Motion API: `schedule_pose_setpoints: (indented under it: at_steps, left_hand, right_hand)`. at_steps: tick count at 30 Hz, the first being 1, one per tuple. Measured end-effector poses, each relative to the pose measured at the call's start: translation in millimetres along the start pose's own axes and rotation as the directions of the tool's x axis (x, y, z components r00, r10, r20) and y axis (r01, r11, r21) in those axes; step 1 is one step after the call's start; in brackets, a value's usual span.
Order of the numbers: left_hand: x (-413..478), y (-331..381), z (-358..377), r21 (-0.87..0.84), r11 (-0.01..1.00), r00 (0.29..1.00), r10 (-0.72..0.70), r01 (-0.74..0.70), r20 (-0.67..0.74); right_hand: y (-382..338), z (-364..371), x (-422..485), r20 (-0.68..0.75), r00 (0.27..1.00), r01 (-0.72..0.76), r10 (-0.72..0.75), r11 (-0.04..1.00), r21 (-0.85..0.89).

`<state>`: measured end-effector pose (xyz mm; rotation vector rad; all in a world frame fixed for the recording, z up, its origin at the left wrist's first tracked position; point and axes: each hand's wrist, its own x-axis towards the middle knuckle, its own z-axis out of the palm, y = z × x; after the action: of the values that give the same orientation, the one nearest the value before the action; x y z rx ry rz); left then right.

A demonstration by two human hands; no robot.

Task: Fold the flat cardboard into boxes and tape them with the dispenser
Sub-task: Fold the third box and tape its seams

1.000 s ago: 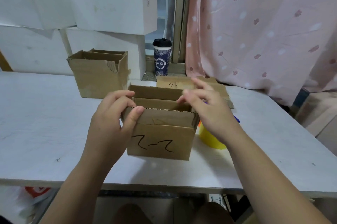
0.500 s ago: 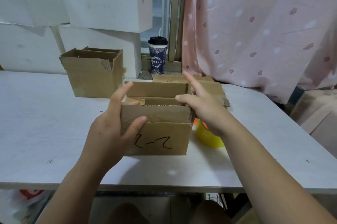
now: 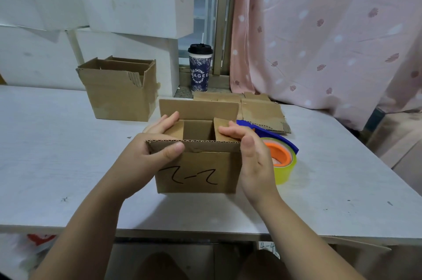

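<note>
An open cardboard box (image 3: pixel 196 172) marked "2-2" is set near the front edge of the worktop (image 3: pixel 57 154). Its near left corner is gripped by the left hand (image 3: pixel 146 154), thumb on the near flap, fingers curled over the left side flap. The right side flap is pinched by the right hand (image 3: pixel 253 156), thumb at the near corner. A tape dispenser (image 3: pixel 283 156) is placed just right of the box, flat cardboard (image 3: pixel 262 110) farther back.
</note>
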<state>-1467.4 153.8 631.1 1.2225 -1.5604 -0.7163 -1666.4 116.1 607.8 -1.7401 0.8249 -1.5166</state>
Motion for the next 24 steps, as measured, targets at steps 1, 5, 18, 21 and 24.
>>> schedule_pose_setpoints:
  at_steps: [1, 5, 18, 21, 24]
  left_hand:
    - [-1, -3, 2, -0.039, 0.999, 0.999, 0.008, -0.010, -0.034]
    - [-3, -15, 11, -0.288, 0.953, 0.985, 0.044, -0.091, -0.164]
    - [-6, -6, 18, 0.045, 0.994, 0.906, 0.112, -0.102, -0.409]
    - [-5, 9, 16, 0.536, 0.828, 0.874, 0.372, -0.161, -0.312]
    - [-1, 21, 22, 0.819, 0.534, 0.847, 0.517, -0.208, -0.121]
  right_hand:
    - [2, 0, 0, 0.009, 1.000, 0.007, -0.007, 1.000, -0.013]
    - [9, -1, -3, 0.055, 0.997, -0.056, 0.057, 0.998, -0.027]
    - [9, -3, 6, -0.015, 0.999, -0.038, 0.038, 0.999, -0.023]
    - [7, 1, 10, 0.034, 0.999, -0.037, 0.038, 0.999, -0.038]
    - [5, 3, 14, 0.032, 0.999, -0.037, 0.038, 0.998, -0.049]
